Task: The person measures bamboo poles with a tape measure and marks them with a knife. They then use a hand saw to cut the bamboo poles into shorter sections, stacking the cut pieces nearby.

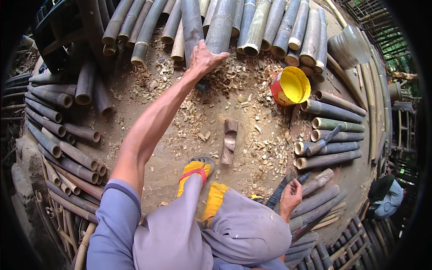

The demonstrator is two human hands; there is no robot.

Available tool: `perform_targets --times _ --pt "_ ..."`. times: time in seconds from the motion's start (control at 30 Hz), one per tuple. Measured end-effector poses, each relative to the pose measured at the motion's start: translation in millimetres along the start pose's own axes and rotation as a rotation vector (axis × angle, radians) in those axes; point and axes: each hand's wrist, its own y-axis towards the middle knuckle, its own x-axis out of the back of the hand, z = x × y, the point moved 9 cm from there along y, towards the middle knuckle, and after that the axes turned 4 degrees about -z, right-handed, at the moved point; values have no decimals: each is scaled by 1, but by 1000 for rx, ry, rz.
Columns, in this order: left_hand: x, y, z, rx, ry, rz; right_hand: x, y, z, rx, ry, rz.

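Note:
My left hand [207, 58] reaches far forward, over the near ends of two grey bamboo tubes [192, 20] in the back row. Its thumb sticks out to the right across one tube end, apart from the fingers. The fingers lie against the bamboo; no firm grip shows. Beside my right knee, my right hand [291, 197] has its fingers curled together, and what they hold, if anything, cannot be made out. A dark, long object [278, 191] lies just left of it. Between my feet and the back row lies a notched wooden block [229, 141].
Cut bamboo tubes ring me: a left stack [72, 153], a right group [337, 135] and several more at the lower right. A red bucket with a yellow inside [290, 85] stands at the right. Wood chips [193, 117] cover the ground. A person [387, 195] is at the far right.

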Motion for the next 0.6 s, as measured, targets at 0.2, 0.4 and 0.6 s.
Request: perform_targets --times 0.2,0.4,0.6 --pt "-17 19 17 155 173 221 -91 -6 88 137 140 356" --pt "-9 -148 27 273 -781 702 -180 -5 129 -198 725 658" --pt "16 -325 75 460 -965 914 -284 -48 201 -556 1182 916"
